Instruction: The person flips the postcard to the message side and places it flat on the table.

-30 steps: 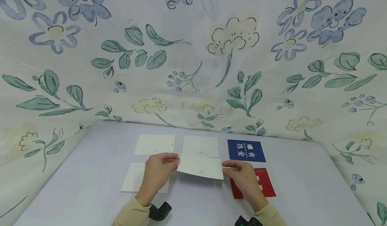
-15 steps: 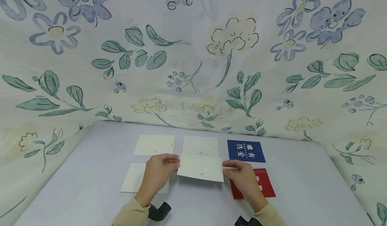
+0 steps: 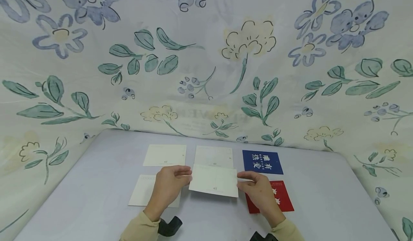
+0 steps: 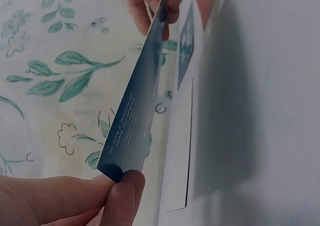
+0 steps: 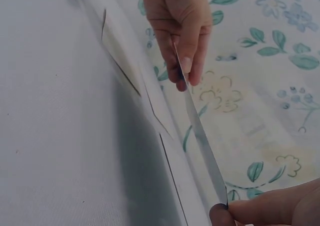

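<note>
The card [image 3: 213,181] is off the worktop [image 3: 326,190], fingers of the left hand [image 3: 170,183] and right hand [image 3: 259,190] pinching its short edges. It looks light, thin and springy, easily creased; those edges seem the best hold. White cards [image 3: 164,155] lie near, the blue card [image 3: 262,162] and red card [image 3: 285,195] rightward.

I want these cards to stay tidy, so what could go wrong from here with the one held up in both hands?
The held card is pinched only at its ends by the left hand and right hand, so it might bend or slip. In the head view, the right hand overlaps the red card and might nudge it if lowered. The held card could also catch the cream card behind it.
</note>
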`<state>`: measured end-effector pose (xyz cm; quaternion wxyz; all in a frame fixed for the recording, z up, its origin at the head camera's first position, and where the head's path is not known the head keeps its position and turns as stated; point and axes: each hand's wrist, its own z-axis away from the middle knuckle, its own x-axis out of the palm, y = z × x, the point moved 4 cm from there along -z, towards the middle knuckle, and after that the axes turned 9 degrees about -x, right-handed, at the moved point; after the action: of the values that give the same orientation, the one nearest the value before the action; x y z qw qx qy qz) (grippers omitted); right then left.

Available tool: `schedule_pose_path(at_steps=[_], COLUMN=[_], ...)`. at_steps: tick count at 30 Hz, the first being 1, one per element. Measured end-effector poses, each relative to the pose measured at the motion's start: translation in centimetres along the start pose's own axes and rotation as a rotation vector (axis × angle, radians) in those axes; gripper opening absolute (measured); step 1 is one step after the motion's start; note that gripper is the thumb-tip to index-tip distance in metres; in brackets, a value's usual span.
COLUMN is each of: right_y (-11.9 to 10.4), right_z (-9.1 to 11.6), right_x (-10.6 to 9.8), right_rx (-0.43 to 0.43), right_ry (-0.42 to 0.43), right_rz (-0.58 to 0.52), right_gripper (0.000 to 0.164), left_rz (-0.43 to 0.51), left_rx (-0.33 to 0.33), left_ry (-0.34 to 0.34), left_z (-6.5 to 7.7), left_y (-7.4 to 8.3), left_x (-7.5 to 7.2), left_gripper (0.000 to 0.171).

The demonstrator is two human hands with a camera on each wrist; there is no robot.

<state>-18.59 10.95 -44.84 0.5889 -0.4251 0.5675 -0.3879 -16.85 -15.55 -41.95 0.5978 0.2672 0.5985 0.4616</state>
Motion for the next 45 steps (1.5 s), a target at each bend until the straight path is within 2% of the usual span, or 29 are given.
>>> schedule_pose_path(at_steps=[9,16,28,35,45], right_y=[-0.5,-0.5,-0.2,-0.1,0.2], right_z=[0.2,0.1,0.1,0.2,0.3], right_x=[0.0,0.1,0.2,0.5,0.9], right_rx=[-0.036,-0.053,-0.083,-0.087,-0.093], right_ry=[-0.008,-0.007,-0.026,-0.047,-0.064], right_rz=[0.055,0.111,0.129,0.137,0.204], right_gripper=[0.028,0.029,0.030,0.030,0.032], left_rz=[-0.033,-0.053,-0.084,-0.107,-0.171], left_rx=[-0.006,-0.034,-0.003,-0.030,-0.017], left_ry=[-0.009,-0.046,-0.075,-0.071,-0.033], left_z=[0.0,0.1,0.3,0.1,0.2], left_y=[0.0,0.0,-0.1,-0.7,-0.7], left_x=[0.1,0.3,0.4,0.7,1.2], left_gripper=[0.025,0.028,0.031,0.029,0.030])
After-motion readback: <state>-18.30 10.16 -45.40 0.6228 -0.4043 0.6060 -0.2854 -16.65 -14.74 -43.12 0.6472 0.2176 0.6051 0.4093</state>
